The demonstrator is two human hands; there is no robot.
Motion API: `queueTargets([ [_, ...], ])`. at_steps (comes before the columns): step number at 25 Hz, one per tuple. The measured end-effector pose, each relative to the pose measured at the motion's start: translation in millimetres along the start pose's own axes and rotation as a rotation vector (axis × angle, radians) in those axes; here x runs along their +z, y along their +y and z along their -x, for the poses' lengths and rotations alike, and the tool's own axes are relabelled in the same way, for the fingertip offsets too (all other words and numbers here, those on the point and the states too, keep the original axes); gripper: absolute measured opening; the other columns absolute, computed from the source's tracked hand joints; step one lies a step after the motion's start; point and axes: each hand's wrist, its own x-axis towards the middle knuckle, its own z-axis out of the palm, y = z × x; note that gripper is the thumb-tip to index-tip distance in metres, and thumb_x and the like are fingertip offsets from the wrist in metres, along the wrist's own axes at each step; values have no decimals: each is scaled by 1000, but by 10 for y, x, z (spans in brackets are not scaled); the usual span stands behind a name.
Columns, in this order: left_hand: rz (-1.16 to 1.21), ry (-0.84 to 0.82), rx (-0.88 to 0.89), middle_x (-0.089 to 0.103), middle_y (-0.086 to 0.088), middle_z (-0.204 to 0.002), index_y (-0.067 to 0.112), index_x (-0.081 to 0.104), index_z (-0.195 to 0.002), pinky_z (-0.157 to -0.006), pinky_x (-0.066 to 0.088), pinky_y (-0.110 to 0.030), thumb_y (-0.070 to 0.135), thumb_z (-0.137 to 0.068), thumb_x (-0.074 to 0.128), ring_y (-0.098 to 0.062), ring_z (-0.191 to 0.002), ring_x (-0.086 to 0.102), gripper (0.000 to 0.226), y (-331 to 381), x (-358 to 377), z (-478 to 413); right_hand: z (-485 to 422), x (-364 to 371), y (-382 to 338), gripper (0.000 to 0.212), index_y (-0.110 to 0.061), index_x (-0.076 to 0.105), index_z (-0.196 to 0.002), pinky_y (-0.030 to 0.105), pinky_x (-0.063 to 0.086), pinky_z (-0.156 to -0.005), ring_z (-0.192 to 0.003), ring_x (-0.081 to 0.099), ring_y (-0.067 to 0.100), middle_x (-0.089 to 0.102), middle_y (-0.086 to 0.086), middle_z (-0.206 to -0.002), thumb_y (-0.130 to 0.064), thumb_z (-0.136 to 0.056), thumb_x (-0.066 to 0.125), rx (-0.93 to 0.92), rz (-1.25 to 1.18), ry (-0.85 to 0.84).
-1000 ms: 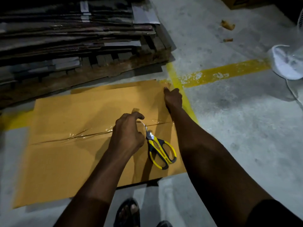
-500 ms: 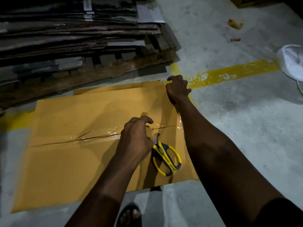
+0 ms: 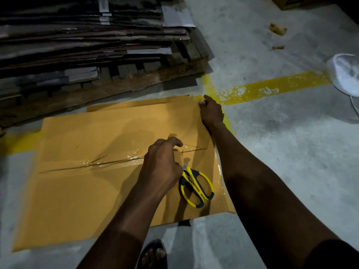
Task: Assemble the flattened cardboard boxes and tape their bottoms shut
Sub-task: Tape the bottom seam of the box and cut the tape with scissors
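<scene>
Head view: a cardboard box (image 3: 87,191) lies flat on the concrete floor (image 3: 281,152), with a wrinkled strip of clear tape (image 3: 108,163) running along its middle seam. The left hand (image 3: 161,167) has its fingers curled and pinches the tape near the seam's right end. The right hand (image 3: 211,113) is curled round the box's far right corner. Yellow-handled scissors (image 3: 196,185) lie on the box just beside the left hand. A stack of flattened cardboard (image 3: 87,41) sits beyond the box.
</scene>
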Motion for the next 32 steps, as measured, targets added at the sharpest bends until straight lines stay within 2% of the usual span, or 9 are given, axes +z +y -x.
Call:
queueTargets([
  [2, 2, -1, 5, 54, 0, -127, 29, 56, -125, -77, 39, -23, 3, -76, 68, -18, -115, 50, 57, 6, -13, 5, 32, 61, -15, 33, -21, 67, -120, 40, 48, -89, -114, 58, 38, 66, 15, -121, -39, -97, 51, 38, 2, 110],
  [5, -2, 1, 23, 54, -2, -127, 28, 56, -125, -78, 39, -24, 2, -75, 68, -20, -115, 50, 58, 38, -45, 18, 55, -12, -42, 37, -14, 70, -107, 38, 48, -82, -108, 60, 38, 66, 16, -113, -46, -95, 56, 53, 119, 182],
  [11, -52, 12, 72, 55, -4, -124, 28, 57, -123, -80, 35, -24, 2, -74, 61, -24, -116, 47, 56, 226, -193, 156, 848, -177, 379, 49, -8, 65, -105, 44, 50, -85, -106, 60, 41, 66, 23, -106, -47, -102, 35, -93, 213, 32],
  [14, -65, 22, 76, 56, -5, -126, 30, 58, -124, -81, 34, -24, 2, -76, 60, -26, -118, 46, 55, 335, -235, 259, 1588, -227, 754, 61, -8, 65, -102, 45, 51, -83, -103, 61, 41, 67, 25, -101, -53, -99, 25, -61, 155, -45],
  [17, -74, 20, 98, 55, -5, -131, 29, 57, -125, -89, 40, -28, 3, -78, 59, -27, -122, 45, 54, 431, -277, 432, 2207, -365, 1090, 47, -18, 66, -108, 45, 48, -89, -111, 57, 39, 67, 19, -110, -50, -99, 33, -34, 175, -144],
  [20, -86, 32, 125, 53, -6, -134, 28, 57, -127, -93, 41, -32, 2, -79, 61, -28, -125, 43, 55, 434, -335, 597, 2613, -523, 1336, 64, -24, 67, -104, 42, 46, -86, -112, 57, 34, 69, 7, -113, -68, -81, 26, -103, 178, -218],
  [23, -100, 33, 133, 52, -6, -136, 29, 57, -127, -95, 41, -38, 0, -79, 63, -30, -128, 40, 56, 366, -407, 660, 2834, -586, 1470, 73, -29, 67, -114, 39, 49, -82, -111, 59, 29, 69, -5, -118, -76, -71, 32, -202, 366, -248],
  [27, -78, 40, 110, 52, -8, -135, 29, 56, -128, -91, 44, -41, 0, -78, 65, -31, -128, 38, 57, 306, -478, 687, 2945, -576, 1571, 40, -27, 72, -104, 39, 48, -83, -112, 56, 30, 65, -7, -126, -57, -78, 69, -230, 435, -156],
  [32, -70, 61, 142, 54, -8, -133, 29, 58, -125, -89, 44, -39, 0, -77, 65, -31, -126, 41, 56, 306, -467, 631, 2966, -534, 1586, 11, -24, 72, -91, 38, 43, -76, -102, 57, 30, 70, -5, -107, -32, -85, 72, -240, 387, -42],
])
